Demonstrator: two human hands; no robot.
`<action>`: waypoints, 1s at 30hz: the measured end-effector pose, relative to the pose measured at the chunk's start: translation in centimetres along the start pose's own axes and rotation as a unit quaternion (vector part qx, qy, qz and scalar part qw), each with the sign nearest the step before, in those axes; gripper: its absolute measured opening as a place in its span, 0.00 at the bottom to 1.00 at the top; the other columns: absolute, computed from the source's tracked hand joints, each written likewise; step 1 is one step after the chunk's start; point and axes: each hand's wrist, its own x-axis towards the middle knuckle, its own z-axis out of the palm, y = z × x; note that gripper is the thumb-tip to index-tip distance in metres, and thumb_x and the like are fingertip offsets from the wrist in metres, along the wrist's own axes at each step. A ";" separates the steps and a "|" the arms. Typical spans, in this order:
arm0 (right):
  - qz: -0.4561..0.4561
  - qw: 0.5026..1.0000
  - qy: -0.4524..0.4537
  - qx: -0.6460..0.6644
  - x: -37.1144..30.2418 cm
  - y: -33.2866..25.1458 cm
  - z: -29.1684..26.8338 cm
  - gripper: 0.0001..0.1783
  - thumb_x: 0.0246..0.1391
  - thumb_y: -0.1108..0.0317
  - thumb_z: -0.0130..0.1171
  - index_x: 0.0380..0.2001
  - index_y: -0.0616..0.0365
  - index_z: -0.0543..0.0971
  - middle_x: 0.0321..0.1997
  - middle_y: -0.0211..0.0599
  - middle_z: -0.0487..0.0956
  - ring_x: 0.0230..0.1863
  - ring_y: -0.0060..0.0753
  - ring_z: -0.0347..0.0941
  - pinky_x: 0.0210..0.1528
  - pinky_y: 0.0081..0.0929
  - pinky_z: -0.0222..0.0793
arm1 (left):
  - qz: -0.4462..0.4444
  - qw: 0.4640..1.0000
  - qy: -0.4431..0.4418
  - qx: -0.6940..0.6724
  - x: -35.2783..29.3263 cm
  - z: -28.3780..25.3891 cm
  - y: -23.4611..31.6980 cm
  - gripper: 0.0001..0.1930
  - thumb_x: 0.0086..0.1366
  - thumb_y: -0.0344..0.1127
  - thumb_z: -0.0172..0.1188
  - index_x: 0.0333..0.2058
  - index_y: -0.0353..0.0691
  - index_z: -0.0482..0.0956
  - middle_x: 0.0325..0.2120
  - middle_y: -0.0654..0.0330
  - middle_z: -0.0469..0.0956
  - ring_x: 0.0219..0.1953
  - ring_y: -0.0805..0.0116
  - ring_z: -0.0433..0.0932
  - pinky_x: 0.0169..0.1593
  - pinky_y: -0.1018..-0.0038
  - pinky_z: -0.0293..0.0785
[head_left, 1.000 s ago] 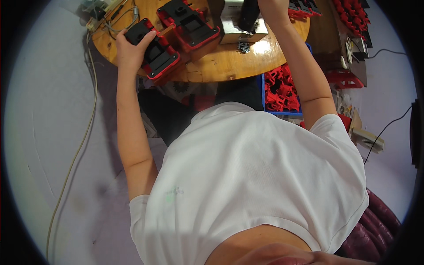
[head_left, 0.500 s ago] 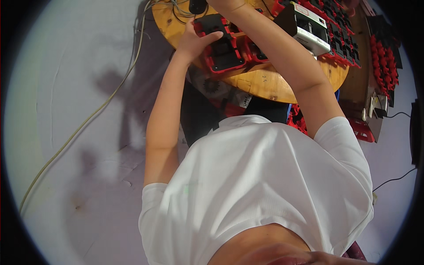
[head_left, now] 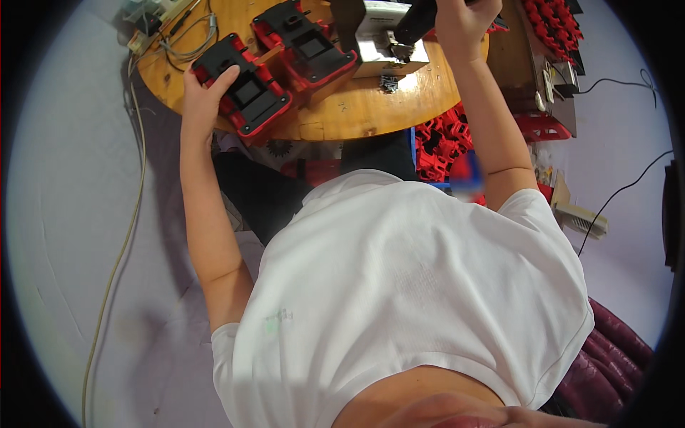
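Note:
My left hand (head_left: 202, 100) grips the left edge of a black and red plastic housing (head_left: 258, 98) at the table's near left, its thumb on top. A second housing (head_left: 314, 48) of the same kind lies just right of it. My right hand (head_left: 467, 28) is closed around a black cylindrical power screwdriver (head_left: 416, 21). The tool's front end is beside a metal box-shaped device (head_left: 378, 68), which looks like a screw feeder. Part of the right hand is cut off by the top edge of the picture.
The round wooden table (head_left: 321, 128) carries a small heap of dark parts (head_left: 389, 84) before the device. Grey cables (head_left: 193, 46) lie at its far left. A blue crate (head_left: 412, 143) below holds red parts (head_left: 439, 146). More red parts (head_left: 553, 28) sit at the far right.
My right hand has moved right, from above the table's far side to beside the device, and the screwdriver now shows in it. My left hand stays on the housing. The whole view has shifted.

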 end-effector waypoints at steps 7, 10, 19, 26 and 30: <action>0.020 0.999 0.043 -0.012 -2.5 0.9 -1.9 0.14 0.58 0.70 0.64 0.41 0.56 0.68 0.27 0.29 0.74 0.24 0.19 0.70 0.27 0.22 0.68 | 0.010 0.999 0.007 0.048 0.0 -0.4 -0.4 0.29 0.59 0.42 0.70 0.54 0.36 0.69 0.48 0.58 0.76 0.51 0.68 0.75 0.57 0.72 0.69; 0.019 0.998 0.052 -0.004 -2.7 0.9 -2.0 0.14 0.58 0.69 0.64 0.40 0.56 0.68 0.26 0.28 0.73 0.23 0.19 0.69 0.26 0.22 0.67 | 0.005 0.999 0.011 0.051 0.1 -0.5 -0.5 0.29 0.60 0.42 0.70 0.54 0.36 0.69 0.48 0.58 0.76 0.51 0.68 0.75 0.57 0.72 0.69; 0.156 0.983 0.014 0.100 2.3 -1.5 2.1 0.19 0.58 0.53 0.65 0.35 0.56 0.71 0.21 0.30 0.73 0.19 0.23 0.72 0.21 0.25 0.70 | 0.014 0.999 -0.011 0.045 0.4 -0.9 -0.4 0.31 0.55 0.38 0.74 0.53 0.35 0.68 0.44 0.58 0.78 0.47 0.68 0.77 0.53 0.71 0.73; 0.000 0.961 0.004 0.278 4.3 -0.2 16.7 0.14 0.58 0.63 0.64 0.35 0.56 0.69 0.22 0.25 0.72 0.20 0.16 0.67 0.21 0.18 0.65 | 0.024 0.998 -0.048 -0.023 0.7 -0.3 -0.3 0.38 0.52 0.35 0.76 0.57 0.32 0.62 0.45 0.57 0.78 0.48 0.69 0.78 0.53 0.71 0.75; 0.025 0.959 0.001 0.283 3.4 0.6 21.7 0.12 0.57 0.69 0.64 0.38 0.57 0.70 0.24 0.24 0.73 0.20 0.14 0.66 0.22 0.16 0.63 | 0.003 1.000 -0.007 0.013 1.1 -0.3 -1.3 0.48 0.47 0.42 0.78 0.61 0.30 0.58 0.49 0.54 0.77 0.50 0.66 0.78 0.55 0.70 0.74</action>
